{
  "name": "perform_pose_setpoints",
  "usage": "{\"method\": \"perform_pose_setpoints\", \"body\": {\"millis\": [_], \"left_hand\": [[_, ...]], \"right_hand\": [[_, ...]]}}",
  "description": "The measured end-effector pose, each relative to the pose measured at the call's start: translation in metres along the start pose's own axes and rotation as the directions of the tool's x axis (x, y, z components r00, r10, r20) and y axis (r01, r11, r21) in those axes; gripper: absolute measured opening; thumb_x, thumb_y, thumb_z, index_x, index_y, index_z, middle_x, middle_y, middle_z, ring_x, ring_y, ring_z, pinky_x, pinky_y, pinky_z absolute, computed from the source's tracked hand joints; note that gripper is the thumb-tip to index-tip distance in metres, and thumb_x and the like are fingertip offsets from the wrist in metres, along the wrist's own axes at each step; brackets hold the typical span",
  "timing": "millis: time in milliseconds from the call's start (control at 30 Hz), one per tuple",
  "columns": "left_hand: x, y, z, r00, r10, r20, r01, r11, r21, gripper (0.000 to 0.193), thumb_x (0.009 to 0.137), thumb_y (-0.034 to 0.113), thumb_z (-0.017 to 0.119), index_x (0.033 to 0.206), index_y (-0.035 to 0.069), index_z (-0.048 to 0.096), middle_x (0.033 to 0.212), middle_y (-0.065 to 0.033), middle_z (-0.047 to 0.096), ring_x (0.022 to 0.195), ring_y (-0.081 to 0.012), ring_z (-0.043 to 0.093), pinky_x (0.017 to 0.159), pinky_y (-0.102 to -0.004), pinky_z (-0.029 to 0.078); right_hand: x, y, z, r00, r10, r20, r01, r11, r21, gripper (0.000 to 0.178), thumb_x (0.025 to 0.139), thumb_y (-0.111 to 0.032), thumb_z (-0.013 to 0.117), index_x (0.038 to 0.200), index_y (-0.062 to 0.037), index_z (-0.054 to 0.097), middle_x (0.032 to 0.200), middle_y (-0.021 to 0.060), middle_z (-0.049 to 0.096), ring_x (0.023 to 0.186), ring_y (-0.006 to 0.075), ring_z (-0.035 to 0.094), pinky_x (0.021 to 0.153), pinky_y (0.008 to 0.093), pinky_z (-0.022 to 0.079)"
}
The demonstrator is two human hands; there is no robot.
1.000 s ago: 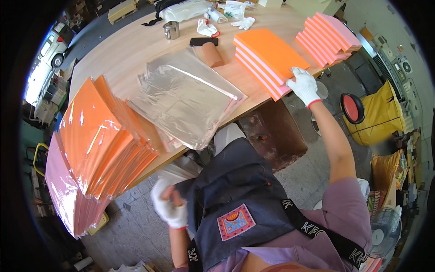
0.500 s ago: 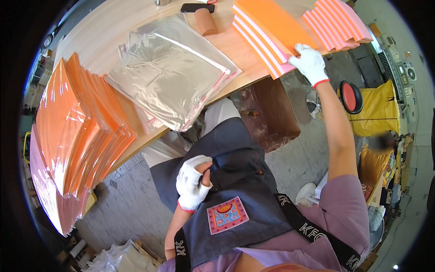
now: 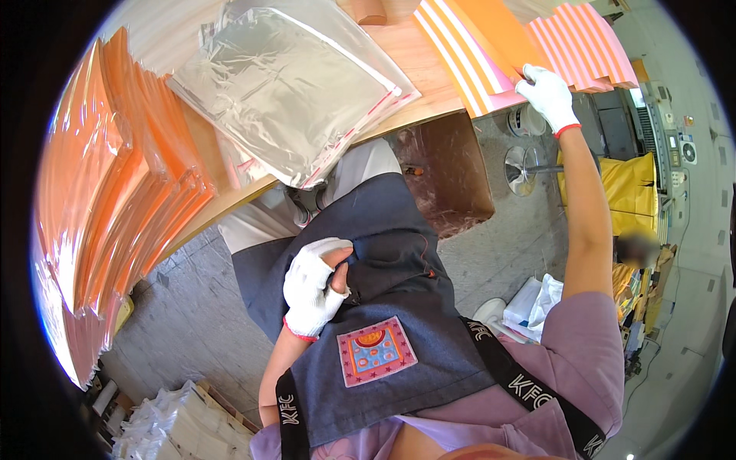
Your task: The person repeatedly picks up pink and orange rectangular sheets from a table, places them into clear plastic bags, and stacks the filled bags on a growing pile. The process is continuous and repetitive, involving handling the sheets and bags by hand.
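My right hand [image 3: 548, 96], in a white glove with a red cuff, pinches the near right corner of an orange sheet [image 3: 487, 38]. That sheet lies on top of a stack of orange, white and pink layers [image 3: 448, 50] at the table's edge. My left hand [image 3: 314, 284], gloved the same way, hovers over the dark apron [image 3: 383, 253] on my lap. Its fingers are loosely curled, thumb apart from the index finger, and I see nothing in them. Clear plastic bags [image 3: 284, 92] lie flat on the table ahead of me.
Several plastic-wrapped orange packs [image 3: 115, 176] pile up at the left. A pink and orange striped stack [image 3: 586, 46] stands at the far right of the table [image 3: 414, 54]. Below are a brown box [image 3: 445, 176] and, to the right, a yellow cover [image 3: 621, 192].
My view has shifted, so the table sits higher in it. The right hand stays at the orange sheet's corner. My left hand's thumb and index finger have parted somewhat.
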State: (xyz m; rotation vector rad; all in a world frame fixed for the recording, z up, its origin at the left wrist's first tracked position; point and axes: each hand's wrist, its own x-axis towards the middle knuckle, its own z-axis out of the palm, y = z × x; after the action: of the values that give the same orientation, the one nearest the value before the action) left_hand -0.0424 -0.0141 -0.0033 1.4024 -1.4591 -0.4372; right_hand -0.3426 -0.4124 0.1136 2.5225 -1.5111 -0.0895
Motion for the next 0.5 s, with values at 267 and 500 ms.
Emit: {"method": "perform_pose_setpoints", "body": {"millis": [267, 500], "left_hand": [[-0.002, -0.003, -0.004, 1.0, -0.003, 0.006, 0.003, 1.0, 0.002, 0.029, 0.077, 0.0, 0.068, 0.104, 0.008, 0.069, 0.103, -0.0115, 0.069, 0.094, -0.0303, 0.067, 0.082, -0.0366, 0.053], [0.023, 0.006, 0.007, 0.99, -0.034, 0.136, 0.058, 0.982, -0.178, 0.022, 0.084, 0.009, 0.068, 0.106, 0.005, 0.069, 0.104, -0.0126, 0.069, 0.093, -0.0295, 0.068, 0.082, -0.0347, 0.053]], "right_hand": [[0.0, -0.003, -0.001, 1.0, 0.026, 0.008, -0.025, 0.999, -0.041, 0.042, 0.083, -0.041, 0.062, 0.101, -0.0031, 0.067, 0.1, 0.016, 0.068, 0.096, 0.0347, 0.065, 0.084, 0.0425, 0.05], [0.002, 0.007, -0.001, 0.995, -0.083, 0.059, 0.089, 0.991, -0.104, 0.042, 0.082, -0.041, 0.059, 0.1, -0.0035, 0.061, 0.095, 0.0184, 0.068, 0.09, 0.0362, 0.065, 0.08, 0.0451, 0.05]]}}
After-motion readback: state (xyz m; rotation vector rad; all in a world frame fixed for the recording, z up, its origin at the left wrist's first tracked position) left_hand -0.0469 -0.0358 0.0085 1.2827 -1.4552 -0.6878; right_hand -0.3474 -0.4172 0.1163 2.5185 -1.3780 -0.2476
